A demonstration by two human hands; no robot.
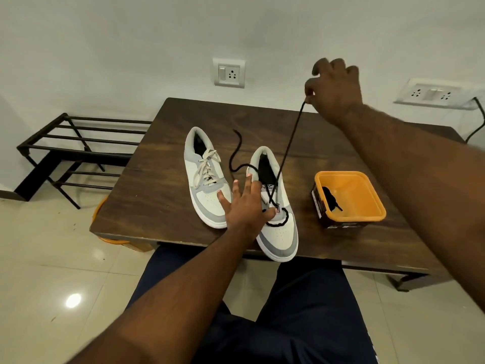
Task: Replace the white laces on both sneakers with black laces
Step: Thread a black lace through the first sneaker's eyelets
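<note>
Sneakers on the bench, one being relaced in black.

Head view: two sneakers lie side by side; the near sneaker [275, 206] carries one black lace [290, 143], pulled taut and high by the right hand [334, 93], which pinches its end, likely to draw slack through a low eyelet. Left hand [245, 203] lies flat, fingers straight, pressing that shoe so it won't lift. The far sneaker [203, 179] keeps its white lace [207, 166]. One orange tub [367, 200] just beside holds what looks like a second black lace. Bench [162, 200] bears all three.
</note>
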